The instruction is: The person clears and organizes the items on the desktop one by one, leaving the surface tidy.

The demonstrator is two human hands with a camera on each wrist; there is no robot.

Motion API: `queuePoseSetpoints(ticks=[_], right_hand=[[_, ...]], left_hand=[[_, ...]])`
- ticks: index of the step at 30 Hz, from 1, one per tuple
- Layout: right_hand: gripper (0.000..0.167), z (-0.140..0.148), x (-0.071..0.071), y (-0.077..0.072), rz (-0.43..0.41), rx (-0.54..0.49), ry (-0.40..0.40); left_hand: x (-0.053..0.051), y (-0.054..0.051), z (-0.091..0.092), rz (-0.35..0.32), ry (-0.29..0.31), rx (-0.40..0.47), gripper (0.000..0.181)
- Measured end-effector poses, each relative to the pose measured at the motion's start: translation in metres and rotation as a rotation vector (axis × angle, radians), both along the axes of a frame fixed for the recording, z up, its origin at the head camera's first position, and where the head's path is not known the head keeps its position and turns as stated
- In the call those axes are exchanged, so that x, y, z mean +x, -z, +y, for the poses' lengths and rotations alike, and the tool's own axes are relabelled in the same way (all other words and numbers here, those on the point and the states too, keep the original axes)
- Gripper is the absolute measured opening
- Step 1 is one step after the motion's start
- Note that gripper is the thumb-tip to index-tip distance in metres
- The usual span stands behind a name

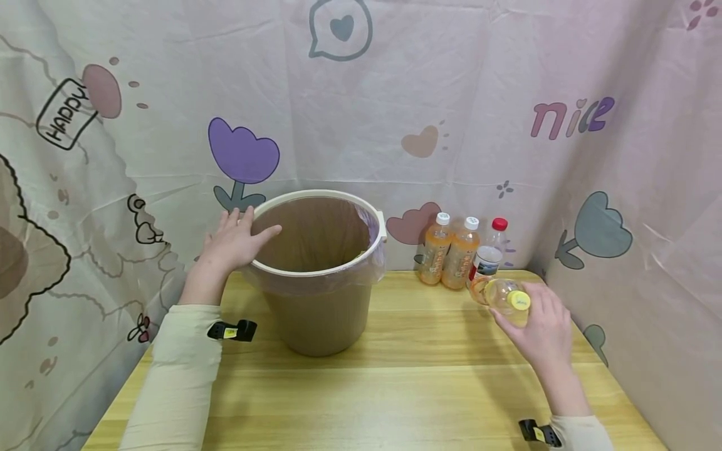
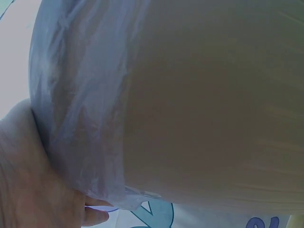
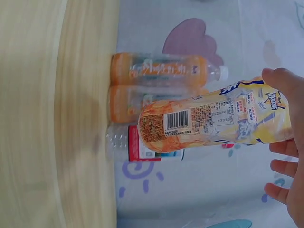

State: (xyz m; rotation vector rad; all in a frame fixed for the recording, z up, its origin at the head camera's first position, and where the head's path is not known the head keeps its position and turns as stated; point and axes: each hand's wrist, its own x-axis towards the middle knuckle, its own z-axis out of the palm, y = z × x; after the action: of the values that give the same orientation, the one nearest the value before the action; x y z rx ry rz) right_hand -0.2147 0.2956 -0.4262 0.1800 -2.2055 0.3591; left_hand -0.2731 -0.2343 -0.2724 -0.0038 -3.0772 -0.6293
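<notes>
My left hand (image 1: 230, 243) lies against the left side of a tall brown trash bin (image 1: 316, 319), its fingers extended and its thumb reaching over the white rim. The left wrist view shows that hand (image 2: 38, 171) beside the clear plastic liner (image 2: 90, 95) folded over the rim. At the right, my right hand (image 1: 544, 322) grips a plastic drink bottle (image 3: 213, 116) with a yellow cap (image 1: 519, 300) and an orange-yellow printed label. The bottle leans, its cap towards the head camera. Its base is partly see-through in the head view.
Behind the held bottle stand two orange-labelled bottles with white caps (image 1: 442, 218) (image 1: 470, 223) and a clear bottle with a red cap (image 1: 499, 224). They are near the back edge of the wooden table (image 1: 361, 401). A printed cloth (image 1: 350, 113) hangs behind and at both sides.
</notes>
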Motion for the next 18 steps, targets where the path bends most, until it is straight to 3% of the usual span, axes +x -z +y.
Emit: queuePoseSetpoints(ticks=[9, 18], right_hand=[[0.095, -0.017, 0.001, -0.006, 0.087, 0.022, -0.071], [0.093, -0.032, 0.003, -0.012, 0.078, 0.064, -0.102]], left_hand=[[-0.001, 0.001, 0.0, 0.006, -0.004, 0.018, 0.103], [0.0, 0.001, 0.0, -0.002, -0.003, 0.02, 0.102]])
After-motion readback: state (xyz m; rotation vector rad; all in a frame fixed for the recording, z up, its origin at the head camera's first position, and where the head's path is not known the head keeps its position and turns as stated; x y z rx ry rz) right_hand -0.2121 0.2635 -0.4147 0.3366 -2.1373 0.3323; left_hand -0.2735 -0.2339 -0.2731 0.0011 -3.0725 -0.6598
